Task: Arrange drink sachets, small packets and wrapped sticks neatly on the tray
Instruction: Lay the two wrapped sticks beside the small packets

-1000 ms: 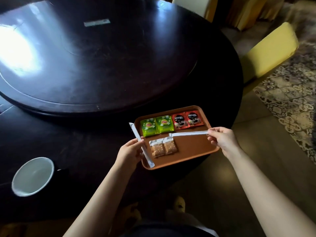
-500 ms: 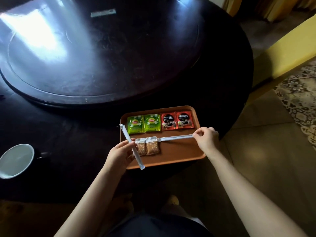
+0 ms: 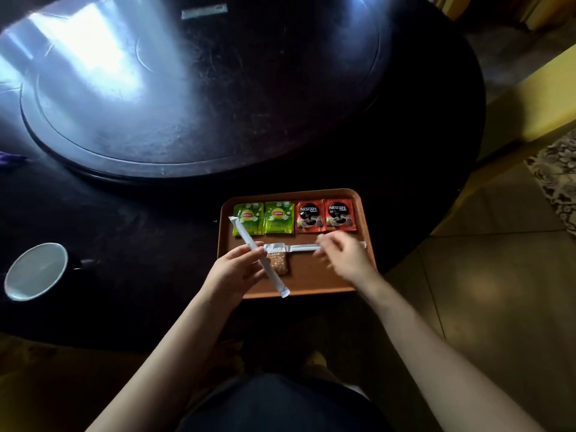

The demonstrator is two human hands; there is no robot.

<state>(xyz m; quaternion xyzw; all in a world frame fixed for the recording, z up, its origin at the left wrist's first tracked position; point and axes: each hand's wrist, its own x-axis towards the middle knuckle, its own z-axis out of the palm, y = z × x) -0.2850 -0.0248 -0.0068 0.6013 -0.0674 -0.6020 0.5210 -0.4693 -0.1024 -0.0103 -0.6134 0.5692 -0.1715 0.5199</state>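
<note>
A brown tray [image 3: 296, 193] sits at the near edge of the dark round table. Along its far side lie two green Lipton sachets [image 3: 248, 219] [image 3: 279, 217] and two red Nescafe sachets [image 3: 310, 216] [image 3: 340, 214] in a row. Small packets of brown granules [image 3: 278, 264] lie in the tray's middle left. My left hand [image 3: 232, 271] grips a white wrapped stick [image 3: 249, 240], held diagonally over the tray's left part. A second white wrapped stick [image 3: 304, 247] lies flat across the tray's middle. My right hand [image 3: 346, 257] is blurred over it, fingertips at the stick.
A white-lined cup [image 3: 36, 271] stands on the table at the left. A large dark turntable [image 3: 187, 145] fills the table's centre, with a pale strip [image 3: 204, 10] at its far side. A yellow chair [image 3: 545, 98] and a patterned rug [image 3: 558, 173] are at the right.
My right hand has slid left from the stick's right end to over its middle, and that stick now lies flat on the tray. My left hand has carried its stick further over the tray.
</note>
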